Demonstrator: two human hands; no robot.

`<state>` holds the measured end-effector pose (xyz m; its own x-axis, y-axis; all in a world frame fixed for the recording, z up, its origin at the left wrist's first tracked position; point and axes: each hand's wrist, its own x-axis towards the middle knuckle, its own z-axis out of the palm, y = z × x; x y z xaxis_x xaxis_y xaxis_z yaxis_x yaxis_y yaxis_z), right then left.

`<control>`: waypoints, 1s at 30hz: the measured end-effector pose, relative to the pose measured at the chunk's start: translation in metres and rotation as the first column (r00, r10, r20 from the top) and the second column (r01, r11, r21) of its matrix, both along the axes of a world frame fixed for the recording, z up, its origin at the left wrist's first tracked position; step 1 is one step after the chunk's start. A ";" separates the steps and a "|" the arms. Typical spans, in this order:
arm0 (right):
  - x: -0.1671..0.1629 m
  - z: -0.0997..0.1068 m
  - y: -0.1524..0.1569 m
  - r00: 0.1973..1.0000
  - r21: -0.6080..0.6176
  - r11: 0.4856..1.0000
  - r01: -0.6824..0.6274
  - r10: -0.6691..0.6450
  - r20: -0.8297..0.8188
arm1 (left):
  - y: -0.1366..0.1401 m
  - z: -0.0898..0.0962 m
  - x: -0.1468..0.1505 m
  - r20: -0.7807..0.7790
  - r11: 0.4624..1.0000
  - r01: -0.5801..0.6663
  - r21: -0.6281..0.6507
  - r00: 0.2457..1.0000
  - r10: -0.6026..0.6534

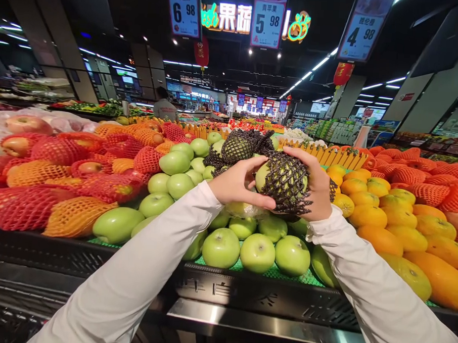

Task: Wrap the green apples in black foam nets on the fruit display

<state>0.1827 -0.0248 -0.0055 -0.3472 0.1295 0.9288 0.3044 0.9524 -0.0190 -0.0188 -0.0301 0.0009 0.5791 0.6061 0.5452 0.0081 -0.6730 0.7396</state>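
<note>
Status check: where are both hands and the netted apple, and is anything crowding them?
Left hand and right hand both grip one green apple in black foam net. Held above the green apple pile. Oranges close at right, not touching.

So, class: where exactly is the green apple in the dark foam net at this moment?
In the head view, the netted apple sits just right of centre, held between the left hand and right hand, above the pile of bare green apples, with oranges to its right.
</note>
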 end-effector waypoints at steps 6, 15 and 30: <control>0.000 0.003 0.007 0.995 -0.139 0.987 0.079 -0.071 0.066 | 0.018 -0.006 -0.003 0.296 0.918 -0.365 0.153 0.903 0.310; 0.004 0.002 0.016 0.975 -0.228 0.960 0.162 -0.191 -0.113 | 0.048 0.004 -0.028 0.553 0.352 -0.882 -0.313 0.132 0.823; 0.061 0.000 0.089 0.599 -0.482 0.876 0.000 -0.386 -0.701 | 0.044 -0.011 -0.049 -0.180 -0.145 -0.983 0.117 -0.165 0.970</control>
